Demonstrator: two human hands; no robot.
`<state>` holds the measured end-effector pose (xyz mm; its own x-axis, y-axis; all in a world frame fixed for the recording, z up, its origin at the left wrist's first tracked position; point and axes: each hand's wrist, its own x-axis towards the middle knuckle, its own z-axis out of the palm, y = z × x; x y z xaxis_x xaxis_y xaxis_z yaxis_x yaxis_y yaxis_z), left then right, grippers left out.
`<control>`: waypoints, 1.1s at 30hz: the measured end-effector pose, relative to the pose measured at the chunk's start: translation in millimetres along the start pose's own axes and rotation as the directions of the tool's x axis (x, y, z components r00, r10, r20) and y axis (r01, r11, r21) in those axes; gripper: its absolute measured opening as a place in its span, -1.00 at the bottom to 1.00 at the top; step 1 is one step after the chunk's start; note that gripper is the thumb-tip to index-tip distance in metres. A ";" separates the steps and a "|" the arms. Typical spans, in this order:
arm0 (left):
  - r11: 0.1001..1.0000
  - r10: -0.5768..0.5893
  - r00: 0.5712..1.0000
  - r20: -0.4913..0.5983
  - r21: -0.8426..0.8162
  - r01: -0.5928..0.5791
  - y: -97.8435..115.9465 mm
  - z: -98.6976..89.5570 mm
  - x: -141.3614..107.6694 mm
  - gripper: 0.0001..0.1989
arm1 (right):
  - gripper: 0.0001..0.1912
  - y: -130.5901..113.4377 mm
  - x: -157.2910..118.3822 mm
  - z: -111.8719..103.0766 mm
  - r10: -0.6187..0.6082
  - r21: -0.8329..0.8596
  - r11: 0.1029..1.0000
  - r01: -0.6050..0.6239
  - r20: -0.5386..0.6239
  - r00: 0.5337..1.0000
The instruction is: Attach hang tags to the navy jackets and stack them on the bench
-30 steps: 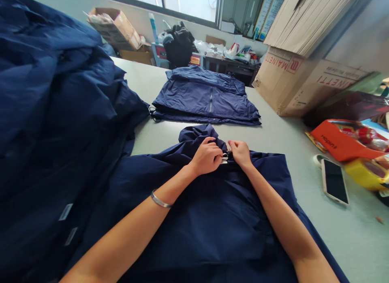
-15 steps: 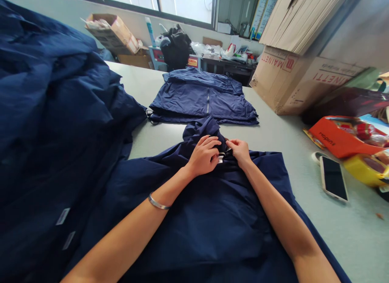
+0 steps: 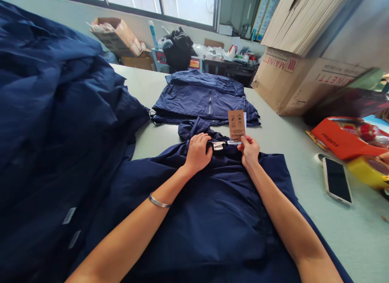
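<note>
Tag (image 3: 236, 125) is pinched in your right hand (image 3: 250, 150) above the garment (image 3: 194, 226); your left hand (image 3: 197, 153) touches the garment, grip unclear.

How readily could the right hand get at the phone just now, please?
Probably yes: nothing covers the phone or stands before it, though the right hand holds a brown tag.

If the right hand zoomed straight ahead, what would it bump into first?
Probably the folded blue jacket on the table, beyond the brown card the right hand holds. The hand's height is hard to tell.
</note>
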<state>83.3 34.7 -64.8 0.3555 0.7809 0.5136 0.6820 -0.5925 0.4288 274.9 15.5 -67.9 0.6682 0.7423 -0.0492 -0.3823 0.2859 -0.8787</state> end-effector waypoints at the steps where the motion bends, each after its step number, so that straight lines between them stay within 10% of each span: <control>1: 1.000 0.000 0.999 -0.048 -0.013 -0.001 2.7 -2.8 0.1 -0.67 | -0.63 0.1 0.5 -0.4 0.007 0.008 1.000 -0.007 0.019 1.000; 10: 0.991 0.056 0.970 -0.235 -0.102 -0.082 14.4 -9.0 -3.0 -0.64 | -0.73 4.0 0.9 -4.0 0.012 -0.065 0.998 0.000 0.172 0.985; 18: 0.907 -0.269 0.885 -0.381 -0.409 0.100 1.2 -6.7 3.8 -0.46 | -0.83 5.9 -3.2 -6.3 -0.029 -0.036 0.998 0.045 0.371 0.928; 33: 0.668 -0.546 0.820 -0.174 -0.681 0.300 0.2 -8.8 11.0 -0.85 | -0.85 9.7 10.0 -11.3 0.123 0.099 0.981 -0.169 0.361 0.924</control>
<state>81.8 41.4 -52.5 -0.1923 0.9289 0.3165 0.1267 -0.2963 0.9467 285.0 18.8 -82.3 0.3404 0.9401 0.0181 -0.5509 0.2150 -0.8064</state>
